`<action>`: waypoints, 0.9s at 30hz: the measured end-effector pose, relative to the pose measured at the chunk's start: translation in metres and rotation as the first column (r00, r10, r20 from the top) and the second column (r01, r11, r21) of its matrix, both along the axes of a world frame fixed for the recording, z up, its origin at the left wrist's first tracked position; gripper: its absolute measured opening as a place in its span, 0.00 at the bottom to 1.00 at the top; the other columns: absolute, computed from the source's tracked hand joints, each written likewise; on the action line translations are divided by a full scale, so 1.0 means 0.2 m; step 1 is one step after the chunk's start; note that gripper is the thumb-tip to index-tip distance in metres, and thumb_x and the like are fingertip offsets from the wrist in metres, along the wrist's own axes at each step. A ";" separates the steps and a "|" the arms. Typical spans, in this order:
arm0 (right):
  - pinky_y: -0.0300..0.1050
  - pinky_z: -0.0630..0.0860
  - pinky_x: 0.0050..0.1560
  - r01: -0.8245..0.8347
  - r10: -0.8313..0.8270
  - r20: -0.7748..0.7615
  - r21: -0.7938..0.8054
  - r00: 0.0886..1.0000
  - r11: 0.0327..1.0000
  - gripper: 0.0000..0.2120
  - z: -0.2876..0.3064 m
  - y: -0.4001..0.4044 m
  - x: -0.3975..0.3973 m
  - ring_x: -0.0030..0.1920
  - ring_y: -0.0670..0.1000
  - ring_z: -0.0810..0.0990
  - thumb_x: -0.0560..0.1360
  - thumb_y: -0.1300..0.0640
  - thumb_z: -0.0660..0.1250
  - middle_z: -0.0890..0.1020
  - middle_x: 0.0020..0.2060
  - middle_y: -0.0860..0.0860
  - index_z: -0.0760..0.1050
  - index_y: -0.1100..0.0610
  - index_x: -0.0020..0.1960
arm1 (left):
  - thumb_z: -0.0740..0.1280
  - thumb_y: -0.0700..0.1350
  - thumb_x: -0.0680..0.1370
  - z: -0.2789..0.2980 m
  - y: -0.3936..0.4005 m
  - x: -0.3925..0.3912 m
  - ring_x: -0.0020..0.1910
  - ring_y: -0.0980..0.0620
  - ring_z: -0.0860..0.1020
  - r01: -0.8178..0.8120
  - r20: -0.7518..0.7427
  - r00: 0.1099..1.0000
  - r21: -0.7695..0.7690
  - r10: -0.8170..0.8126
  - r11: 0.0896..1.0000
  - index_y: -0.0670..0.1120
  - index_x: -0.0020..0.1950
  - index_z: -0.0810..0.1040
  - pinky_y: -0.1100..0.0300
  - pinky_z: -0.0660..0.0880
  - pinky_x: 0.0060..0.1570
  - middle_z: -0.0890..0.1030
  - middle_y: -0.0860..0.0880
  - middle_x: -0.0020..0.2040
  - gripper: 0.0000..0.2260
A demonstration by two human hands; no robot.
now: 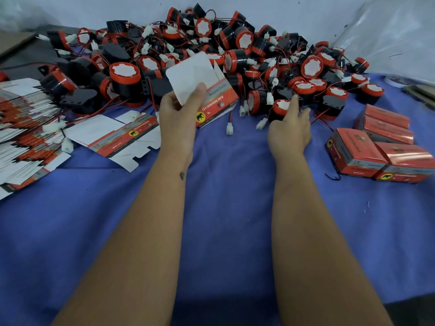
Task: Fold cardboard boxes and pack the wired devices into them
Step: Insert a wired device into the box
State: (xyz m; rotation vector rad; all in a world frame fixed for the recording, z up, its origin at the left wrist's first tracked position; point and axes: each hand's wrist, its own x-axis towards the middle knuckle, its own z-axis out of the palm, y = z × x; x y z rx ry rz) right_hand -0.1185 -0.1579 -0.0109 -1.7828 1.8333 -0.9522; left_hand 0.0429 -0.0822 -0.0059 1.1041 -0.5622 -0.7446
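Observation:
My left hand (180,112) grips a partly folded red and white cardboard box (211,90) with a yellow elephant mark, held above the blue cloth with its white flap up. My right hand (290,128) reaches into the front of a big pile of black and red wired devices (211,52). Its index finger is stretched out against one device (281,109) with a red rim and white centre. The other fingers are partly hidden behind the hand, and no grip on the device shows.
A fanned stack of flat box blanks (26,128) lies at the left, with one loose blank (117,135) beside it. Several closed red boxes (381,147) stand at the right. Loose white connectors (229,129) on red wires lie on the blue cloth (223,208).

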 end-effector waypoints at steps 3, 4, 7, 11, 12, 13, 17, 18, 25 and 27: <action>0.56 0.56 0.73 0.006 -0.005 -0.053 0.019 0.999 1.000 0.26 0.00 0.00 0.01 0.72 0.60 0.63 0.77 0.61 0.56 0.66 0.73 0.57 0.65 0.49 0.75 | 0.68 0.50 0.79 0.03 0.01 -0.03 0.53 0.43 0.83 0.213 -0.305 0.912 -0.223 -0.276 0.951 0.41 0.58 0.79 0.41 0.79 0.56 0.84 0.42 0.52 0.14; 0.54 0.60 0.70 0.035 -0.035 0.058 -0.007 0.998 0.999 0.22 0.01 0.00 0.01 0.67 0.59 0.68 0.76 0.60 0.57 0.73 0.67 0.54 0.74 0.47 0.68 | 0.66 0.51 0.80 0.03 0.01 -0.04 0.50 0.45 0.84 0.283 -0.300 0.892 -0.214 -0.338 0.935 0.43 0.55 0.80 0.43 0.81 0.52 0.85 0.43 0.49 0.12; 0.52 0.68 0.58 0.098 -0.075 0.423 -0.031 0.903 0.995 0.13 0.02 0.04 0.02 0.50 0.56 0.73 0.72 0.62 0.59 0.79 0.45 0.50 0.78 0.47 0.44 | 0.65 0.53 0.80 0.01 0.00 -0.09 0.44 0.49 0.85 0.463 -0.203 0.867 -0.012 -0.456 0.886 0.47 0.51 0.80 0.48 0.82 0.41 0.86 0.48 0.43 0.11; 0.56 0.64 0.67 0.032 -0.047 0.391 0.043 0.919 0.999 0.16 0.02 0.04 0.05 0.54 0.53 0.68 0.71 0.57 0.59 0.76 0.46 0.46 0.73 0.45 0.56 | 0.69 0.53 0.79 0.00 -0.03 -0.11 0.46 0.49 0.85 0.373 -0.193 0.916 0.089 -0.352 0.923 0.45 0.54 0.79 0.46 0.83 0.46 0.85 0.47 0.44 0.12; 0.53 0.59 0.69 -0.009 -0.009 0.326 0.056 0.945 0.998 0.18 0.02 0.05 0.06 0.55 0.52 0.65 0.71 0.54 0.59 0.74 0.46 0.46 0.72 0.44 0.60 | 0.71 0.52 0.77 0.00 -0.04 -0.09 0.48 0.49 0.84 0.276 -0.201 0.945 0.076 -0.257 0.958 0.45 0.57 0.76 0.46 0.82 0.50 0.85 0.46 0.48 0.14; 0.53 0.56 0.69 -0.051 0.034 0.246 0.063 0.969 0.997 0.21 0.02 0.05 0.07 0.57 0.52 0.64 0.70 0.51 0.60 0.74 0.50 0.47 0.71 0.44 0.63 | 0.73 0.52 0.76 -0.01 -0.04 -0.08 0.51 0.50 0.83 0.165 -0.152 0.977 0.088 -0.150 0.982 0.45 0.60 0.72 0.48 0.81 0.53 0.83 0.47 0.52 0.18; 0.53 0.55 0.67 -0.045 0.046 0.051 -0.011 0.998 0.999 0.22 0.00 0.06 0.09 0.65 0.52 0.66 0.72 0.50 0.68 0.75 0.59 0.45 0.70 0.43 0.66 | 0.76 0.47 0.73 -0.03 -0.02 -0.03 0.48 0.63 0.79 -0.106 0.174 0.980 0.077 0.091 0.991 0.47 0.62 0.65 0.66 0.77 0.48 0.77 0.55 0.53 0.25; 0.52 0.55 0.66 -0.011 0.015 0.092 -0.043 0.996 0.999 0.23 0.01 0.07 0.10 0.65 0.51 0.65 0.72 0.49 0.70 0.75 0.54 0.41 0.71 0.43 0.65 | 0.77 0.45 0.72 -0.04 -0.02 -0.03 0.49 0.62 0.79 -0.093 0.213 0.974 0.064 0.077 0.994 0.46 0.63 0.66 0.66 0.77 0.48 0.78 0.54 0.54 0.26; 0.41 0.71 0.59 0.127 0.109 0.822 -0.215 0.559 0.968 0.17 0.09 0.17 0.18 0.56 0.45 0.75 0.74 0.52 0.73 0.76 0.50 0.43 0.74 0.50 0.61 | 0.77 0.43 0.70 -0.06 -0.03 -0.04 0.56 0.57 0.77 0.006 0.403 0.914 0.102 -0.046 0.995 0.51 0.63 0.68 0.69 0.75 0.46 0.78 0.52 0.60 0.27; 0.39 0.78 0.49 0.066 0.158 0.939 -0.186 0.305 0.980 0.14 0.09 0.19 0.19 0.46 0.44 0.81 0.77 0.56 0.70 0.80 0.47 0.49 0.75 0.59 0.61 | 0.75 0.42 0.72 -0.05 -0.03 -0.03 0.55 0.57 0.78 0.026 0.354 0.933 0.106 -0.062 0.994 0.52 0.63 0.68 0.68 0.74 0.44 0.78 0.52 0.59 0.24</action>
